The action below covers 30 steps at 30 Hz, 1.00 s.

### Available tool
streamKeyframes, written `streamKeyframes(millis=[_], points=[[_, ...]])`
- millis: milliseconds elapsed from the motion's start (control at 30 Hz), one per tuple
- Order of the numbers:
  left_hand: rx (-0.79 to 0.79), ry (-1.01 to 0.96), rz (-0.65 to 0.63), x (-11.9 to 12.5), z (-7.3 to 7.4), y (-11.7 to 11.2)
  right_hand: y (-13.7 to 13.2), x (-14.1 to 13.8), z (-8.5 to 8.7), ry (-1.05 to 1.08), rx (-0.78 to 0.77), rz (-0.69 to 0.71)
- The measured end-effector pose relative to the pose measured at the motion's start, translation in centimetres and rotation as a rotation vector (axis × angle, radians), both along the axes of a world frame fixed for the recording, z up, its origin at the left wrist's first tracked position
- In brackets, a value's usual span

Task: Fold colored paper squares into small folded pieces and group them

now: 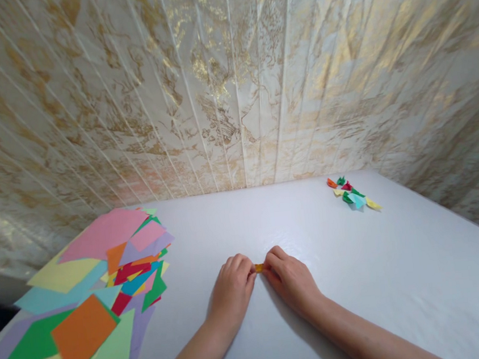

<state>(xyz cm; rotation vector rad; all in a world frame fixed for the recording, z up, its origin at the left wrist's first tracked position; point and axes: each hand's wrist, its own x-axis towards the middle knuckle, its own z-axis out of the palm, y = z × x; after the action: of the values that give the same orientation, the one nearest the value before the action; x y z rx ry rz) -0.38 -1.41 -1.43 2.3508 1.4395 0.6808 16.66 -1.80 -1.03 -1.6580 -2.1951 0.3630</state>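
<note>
Between my two hands, low over the middle of the white table (210, 222), is a small strip of yellow-orange paper (259, 267). My left hand (236, 280) pinches its left end between thumb and fingers. Its right end is pinched by my right hand (287, 274). Only a short piece of the paper shows between the fingertips, so its full shape is hidden.
Loose coloured sheets lie spread over the table's left side, with an orange square (85, 335) and a large pink sheet (103, 234) among them. Several small folded paper pieces (356, 200) sit at the back right. A gold-patterned curtain (213, 91) hangs behind the table.
</note>
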Motion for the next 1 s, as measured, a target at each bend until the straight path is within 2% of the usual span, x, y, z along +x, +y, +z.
streamKeyframes(millis=[67,200,467,767,1000], points=[[-0.018,-0.096,-0.039,-0.5,-0.15,0.04,-0.11,0.32,-0.11,0.064,0.007,0.023],[-0.071,-0.228,-0.022,-0.91,-0.26,0.18,-0.32,0.86,-0.13,0.17,0.011,0.064],[-0.059,-0.293,0.02,-0.62,-0.38,0.23,-0.31,1.14,0.1,0.239,-0.022,0.089],[-0.011,-0.243,-0.006,-0.52,-0.64,0.5,-0.29,1.05,0.39,0.242,-0.022,0.105],[-0.03,-0.205,-0.066,-0.87,-0.55,0.42,-0.19,1.01,0.4,0.22,-0.043,0.08]])
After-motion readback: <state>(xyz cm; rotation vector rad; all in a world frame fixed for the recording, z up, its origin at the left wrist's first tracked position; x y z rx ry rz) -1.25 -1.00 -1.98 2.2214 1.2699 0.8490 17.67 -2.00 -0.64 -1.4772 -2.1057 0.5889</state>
